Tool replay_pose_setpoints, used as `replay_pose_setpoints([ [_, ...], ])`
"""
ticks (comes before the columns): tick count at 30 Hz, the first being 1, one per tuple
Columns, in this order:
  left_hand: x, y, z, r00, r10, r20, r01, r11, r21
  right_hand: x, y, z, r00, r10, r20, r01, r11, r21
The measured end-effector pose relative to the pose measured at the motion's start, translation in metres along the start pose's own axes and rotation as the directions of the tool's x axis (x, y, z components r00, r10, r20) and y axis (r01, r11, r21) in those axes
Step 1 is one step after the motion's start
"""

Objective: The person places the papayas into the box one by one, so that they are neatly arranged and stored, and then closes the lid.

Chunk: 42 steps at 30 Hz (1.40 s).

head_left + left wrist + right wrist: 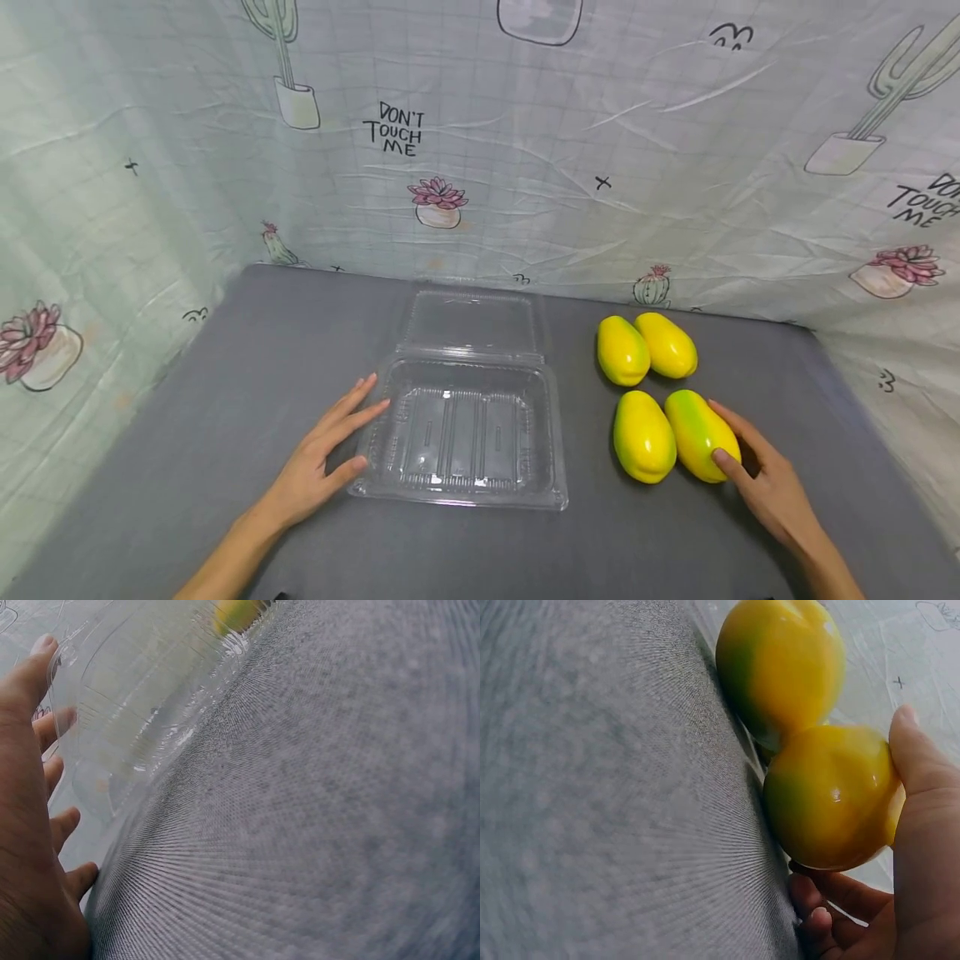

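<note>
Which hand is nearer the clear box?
The left hand: its fingers are at the left edge of the box. The right hand is off to the box's right, gripping a fruit.

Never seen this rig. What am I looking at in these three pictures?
No robot here: a person's bare left hand and right hand. The wide picture comes from a head-worn camera looking forward and down; the two close-ups come from a camera on each wrist. On the grey surface lie an open clear plastic container, its lid folded back, and four yellow-green fruits. The left hand, fingers straight, is at the container's left edge. The right hand grips the nearest right fruit between thumb and fingers.
</note>
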<state>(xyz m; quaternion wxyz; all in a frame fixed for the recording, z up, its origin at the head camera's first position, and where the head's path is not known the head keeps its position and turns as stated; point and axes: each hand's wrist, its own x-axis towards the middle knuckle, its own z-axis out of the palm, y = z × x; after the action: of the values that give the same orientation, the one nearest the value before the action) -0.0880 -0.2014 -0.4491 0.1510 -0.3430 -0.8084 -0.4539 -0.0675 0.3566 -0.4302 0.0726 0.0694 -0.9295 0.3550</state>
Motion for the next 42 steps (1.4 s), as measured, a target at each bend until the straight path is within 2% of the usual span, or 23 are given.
replay_pose_setpoints([
  [13, -0.0015, -0.0021, 0.0011, 0.999, 0.037, 0.016, -0.038, 0.999, 0.002, -0.0007, -0.0003, -0.0064, 0.996, 0.054, 0.071, -0.055, 0.998, 0.006],
  [17, -0.0015, -0.0024, 0.0017, 0.999, 0.051, 0.011, -0.051, 0.999, -0.004, -0.0001, -0.0001, -0.0061, 0.995, 0.042, 0.089, -0.045, 0.999, 0.028],
  [23, 0.0000, -0.0040, 0.0020, 0.997, 0.082, 0.012, -0.082, 0.997, -0.005, 0.0001, 0.0002, -0.0060, 0.996, 0.028, 0.084, -0.031, 0.999, 0.038],
  [36, 0.0036, -0.0063, 0.0003, 0.990, 0.142, 0.022, -0.140, 0.988, -0.071, -0.0012, -0.0016, -0.0083, 0.995, 0.016, 0.095, -0.025, 0.996, 0.088],
  [42, 0.0008, -0.0059, -0.0010, 0.992, 0.123, 0.033, -0.119, 0.988, -0.096, -0.0013, -0.0043, -0.0084, 0.996, 0.025, 0.082, -0.031, 0.997, 0.073],
])
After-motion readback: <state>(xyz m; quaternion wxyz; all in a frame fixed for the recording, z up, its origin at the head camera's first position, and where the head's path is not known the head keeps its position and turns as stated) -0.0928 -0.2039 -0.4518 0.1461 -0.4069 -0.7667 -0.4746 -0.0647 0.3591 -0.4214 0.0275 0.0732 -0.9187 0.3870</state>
